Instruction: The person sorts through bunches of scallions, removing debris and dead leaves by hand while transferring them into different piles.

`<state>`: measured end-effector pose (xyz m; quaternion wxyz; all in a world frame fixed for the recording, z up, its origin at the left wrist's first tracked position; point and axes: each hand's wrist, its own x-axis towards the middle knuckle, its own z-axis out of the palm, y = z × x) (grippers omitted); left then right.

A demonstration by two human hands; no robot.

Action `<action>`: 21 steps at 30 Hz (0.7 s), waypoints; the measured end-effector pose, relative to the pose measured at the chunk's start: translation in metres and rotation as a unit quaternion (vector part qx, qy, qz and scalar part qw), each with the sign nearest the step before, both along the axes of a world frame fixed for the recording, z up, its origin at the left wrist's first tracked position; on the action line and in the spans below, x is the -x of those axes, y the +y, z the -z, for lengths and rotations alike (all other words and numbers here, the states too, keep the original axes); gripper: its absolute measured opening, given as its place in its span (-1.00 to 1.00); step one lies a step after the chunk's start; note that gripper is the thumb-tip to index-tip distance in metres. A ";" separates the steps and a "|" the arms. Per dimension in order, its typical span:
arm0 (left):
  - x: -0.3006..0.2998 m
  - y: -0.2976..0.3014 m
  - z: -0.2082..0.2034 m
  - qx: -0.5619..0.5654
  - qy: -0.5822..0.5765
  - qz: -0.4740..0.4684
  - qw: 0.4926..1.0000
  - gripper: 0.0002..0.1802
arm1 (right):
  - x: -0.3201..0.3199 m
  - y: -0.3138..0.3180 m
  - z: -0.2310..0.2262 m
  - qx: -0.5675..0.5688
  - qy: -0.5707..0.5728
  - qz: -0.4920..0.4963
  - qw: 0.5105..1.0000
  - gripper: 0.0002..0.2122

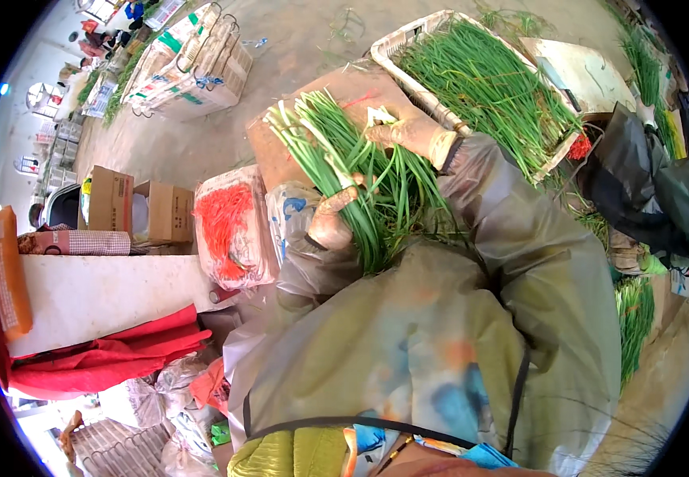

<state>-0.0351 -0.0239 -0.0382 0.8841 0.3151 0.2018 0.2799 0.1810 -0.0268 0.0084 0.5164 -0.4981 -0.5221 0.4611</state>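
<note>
Left hand (330, 225) clasps the chive bundle (352, 179) mid-stalk above the lap, right hand (408, 131) pinches stalks near the white ends; judged best to keep the clasp firm and the ends level while tidying strays.

Your left hand (330, 224), gloved, is curled shut around the lower part of the bunch of green chives (360, 183), thumb up across the stalks. Your right hand (408, 131), gloved too, pinches the bunch from the far side, nearer its white ends. Both forearms, in translucent sleeves, bend inward and meet at that bunch over your lap.
</note>
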 end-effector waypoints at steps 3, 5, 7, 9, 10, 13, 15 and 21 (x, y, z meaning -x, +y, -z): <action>0.013 0.007 0.003 -0.003 -0.044 0.054 0.998 -0.70 | -0.001 -0.012 -0.010 0.019 -0.024 0.021 0.999 -0.70; 0.011 0.001 0.002 0.016 -0.120 0.094 0.988 -0.73 | -0.011 -0.016 -0.009 0.071 -0.023 0.002 0.997 -0.67; 0.024 -0.001 0.001 0.034 -0.122 0.117 0.985 -0.76 | -0.024 -0.011 0.010 0.066 0.015 0.103 0.992 -0.76; 0.038 -0.003 0.009 0.022 -0.119 0.087 0.989 -0.77 | -0.045 -0.013 0.010 0.048 -0.014 0.156 0.986 -0.80; 0.042 -0.006 0.006 0.037 -0.129 0.083 0.987 -0.75 | -0.067 -0.011 0.021 0.096 -0.022 0.189 0.977 -0.76; 0.067 -0.003 0.012 0.038 -0.162 0.059 0.984 -0.77 | -0.128 -0.012 0.035 0.124 -0.185 0.299 0.928 -0.66; 0.078 -0.003 0.003 -0.007 -0.194 0.041 0.980 -0.77 | -0.162 -0.019 0.037 0.133 -0.320 0.389 0.854 -0.63; 0.077 0.016 -0.002 -0.025 -0.166 -0.050 0.984 -0.65 | -0.107 -0.021 -0.015 0.105 -0.158 0.128 0.974 -0.66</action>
